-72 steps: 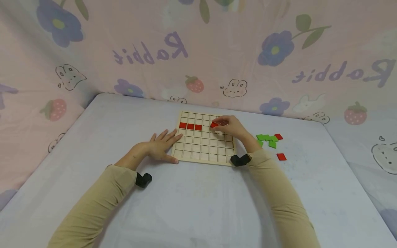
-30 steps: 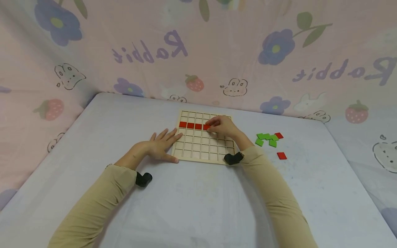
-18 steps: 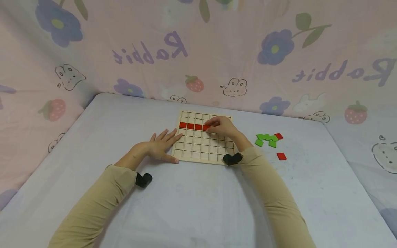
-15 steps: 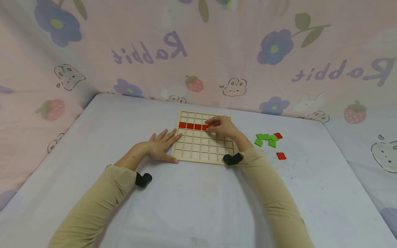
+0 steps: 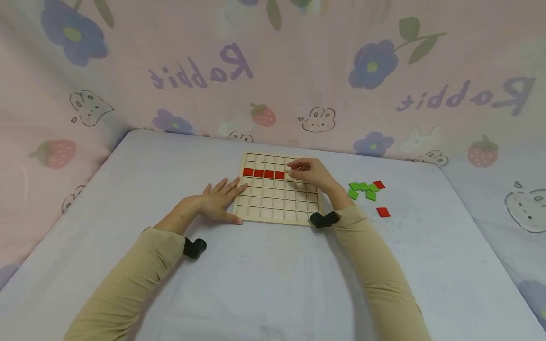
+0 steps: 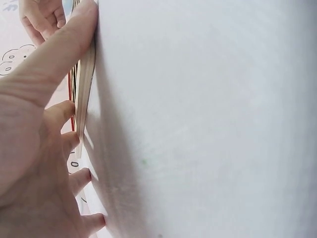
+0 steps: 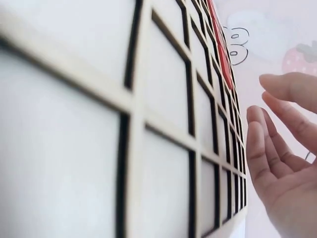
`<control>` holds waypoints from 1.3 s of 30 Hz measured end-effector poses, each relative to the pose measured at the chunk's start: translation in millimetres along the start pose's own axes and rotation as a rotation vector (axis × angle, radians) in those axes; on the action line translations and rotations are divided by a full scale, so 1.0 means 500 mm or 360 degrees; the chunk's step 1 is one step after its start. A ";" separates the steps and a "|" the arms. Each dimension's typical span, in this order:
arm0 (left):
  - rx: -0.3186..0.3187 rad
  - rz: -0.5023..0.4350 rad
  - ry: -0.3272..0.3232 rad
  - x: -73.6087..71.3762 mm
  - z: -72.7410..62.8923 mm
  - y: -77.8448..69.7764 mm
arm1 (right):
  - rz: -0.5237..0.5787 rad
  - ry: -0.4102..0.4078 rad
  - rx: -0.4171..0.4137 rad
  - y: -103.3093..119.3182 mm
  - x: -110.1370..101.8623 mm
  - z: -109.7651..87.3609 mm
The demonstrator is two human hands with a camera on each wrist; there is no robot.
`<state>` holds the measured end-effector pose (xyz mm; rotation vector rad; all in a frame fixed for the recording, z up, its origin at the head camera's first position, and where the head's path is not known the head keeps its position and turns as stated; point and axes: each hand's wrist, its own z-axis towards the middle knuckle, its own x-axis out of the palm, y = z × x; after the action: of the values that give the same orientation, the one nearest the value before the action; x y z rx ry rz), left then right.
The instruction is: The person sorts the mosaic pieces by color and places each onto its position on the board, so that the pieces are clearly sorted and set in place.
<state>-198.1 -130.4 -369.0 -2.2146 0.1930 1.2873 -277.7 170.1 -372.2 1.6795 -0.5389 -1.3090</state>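
Observation:
A square wooden grid board (image 5: 273, 219) lies on the table, with a row of several red square tiles (image 5: 269, 174) in its cells near the far side. My left hand (image 5: 215, 204) rests spread at the board's left edge, thumb by the near corner; the left wrist view shows the thumb (image 6: 59, 52) against the board's side. Just past the row's right end, my right hand (image 5: 314, 174) hovers above the grid. Its fingers (image 7: 290, 121) are loosely bent with nothing between them in the right wrist view, apart from the board.
Right of the board lie several green tiles (image 5: 361, 186) in a loose cluster, with one red tile (image 5: 379, 184) at its edge. Another red tile (image 5: 383, 212) lies closer to me. A white cloth covers the table (image 5: 264, 279), and a patterned curtain (image 5: 290, 71) hangs behind it.
My right hand brought a red tile leftward and set it in the fourth cell of the row. It has since let go and moved slightly right. The left hand stays put.

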 end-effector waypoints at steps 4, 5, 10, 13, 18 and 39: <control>-0.0017 0.0006 0.0000 0.000 -0.001 -0.001 | 0.0028 -0.0017 0.0029 -0.001 -0.008 -0.008; -0.0019 0.0000 -0.0005 -0.001 -0.002 -0.001 | 0.0018 -0.0028 0.0039 -0.001 -0.010 -0.010; -0.0028 0.0002 -0.0007 0.000 -0.001 -0.001 | -0.0033 -0.0074 0.0064 -0.008 -0.021 -0.018; -0.0019 -0.0002 -0.0005 0.001 0.001 0.001 | -0.0037 -0.0086 0.0059 -0.016 -0.030 -0.024; -0.0004 0.0000 -0.0005 0.000 0.001 0.003 | -0.0050 -0.0108 0.0074 -0.022 -0.044 -0.036; 0.0020 -0.0002 -0.0008 0.001 0.002 0.005 | -0.0153 -0.0210 0.0172 -0.045 -0.091 -0.070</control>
<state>-199.5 -131.8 -371.0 -2.2003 0.1972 1.2872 -265.3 230.1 -366.7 1.7334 -0.6230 -1.4913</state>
